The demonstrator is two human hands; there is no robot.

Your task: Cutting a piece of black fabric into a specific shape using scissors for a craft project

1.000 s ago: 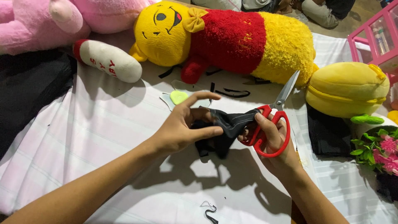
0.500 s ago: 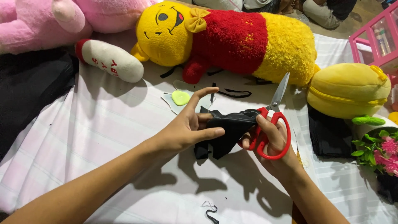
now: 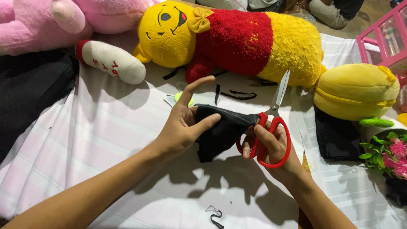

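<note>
Leftmost, a pink plush toy (image 3: 55,19) lies at the top corner above a dark cloth (image 3: 29,93), with a white stuffed foot with a red cuff (image 3: 111,62) beside it on the striped white sheet (image 3: 97,140) that covers the surface. Moving right, the left hand (image 3: 182,127) pinches a piece of black fabric (image 3: 220,131): the thumb presses on top of it, the other fingers are tucked under or behind, and the index finger sticks up free. A small lime-green scrap (image 3: 183,98) and thin black offcuts (image 3: 237,94) lie just beyond, below the big yellow bear plush in a red top (image 3: 237,40). The right hand (image 3: 269,142) is closed through the loops of the red-handled scissors (image 3: 271,127), whose blades look nearly shut and point up and away, touching the right edge of the fabric. To cut well here, I judge the fabric should be kept taut between thumb and fingers, with the piece fed into the blades rather than the scissors chased around it, and with the left fingertips kept back from the cutting line. Further right sit a yellow plush cushion (image 3: 354,91), a green stem piece (image 3: 377,123) and pink artificial flowers (image 3: 390,152). More black trimmings (image 3: 214,214) lie near the bottom edge.
</note>
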